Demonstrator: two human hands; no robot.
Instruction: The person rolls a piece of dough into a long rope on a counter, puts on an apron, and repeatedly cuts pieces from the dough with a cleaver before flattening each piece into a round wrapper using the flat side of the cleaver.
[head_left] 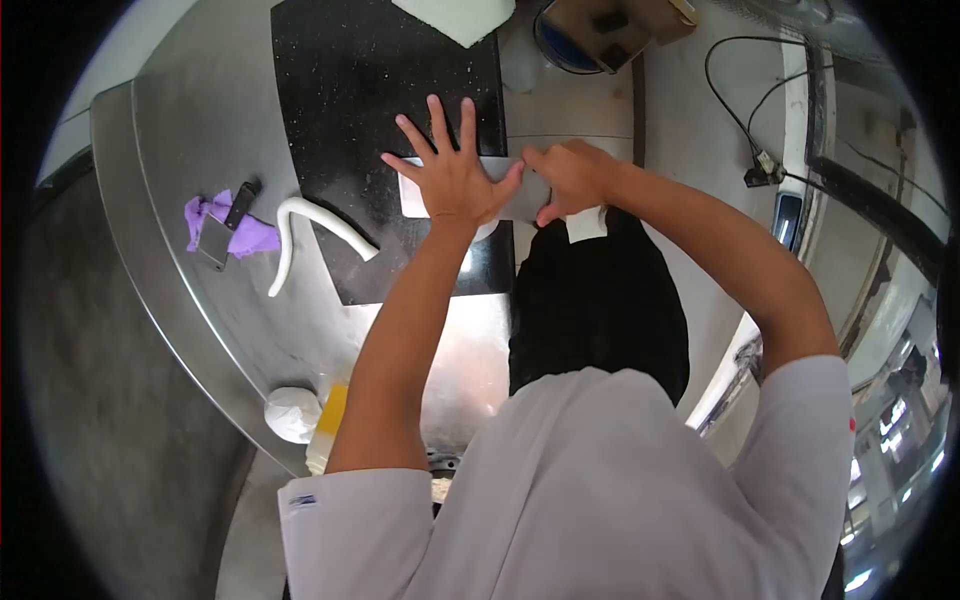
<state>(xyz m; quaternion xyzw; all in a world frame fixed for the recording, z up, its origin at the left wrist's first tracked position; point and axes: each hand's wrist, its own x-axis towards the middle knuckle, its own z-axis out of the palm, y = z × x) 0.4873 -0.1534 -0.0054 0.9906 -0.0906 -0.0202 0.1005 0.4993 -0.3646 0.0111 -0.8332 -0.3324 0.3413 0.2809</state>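
Observation:
My left hand (453, 188) lies palm down with its fingers spread, pressing on a flat, pale rectangular piece (411, 196) over the black board (385, 90). The piece looks white at its left end and grey towards the right, like a wide blade; its exact kind is not clear. At its right end, beyond the board's edge, my right hand (575, 175) is closed round it. Whatever is gripped inside those fingers is hidden. A small white rounded thing (486, 230) peeks out beneath the piece, below my left wrist.
Left of the board, a bent white rope-like length (320, 212) lies partly on the steel counter (240, 330). Further left are a purple cloth (258, 238) and a dark-and-grey device (214, 242). White material (460, 15) covers the board's far end. A cardboard box (610, 25) stands beyond.

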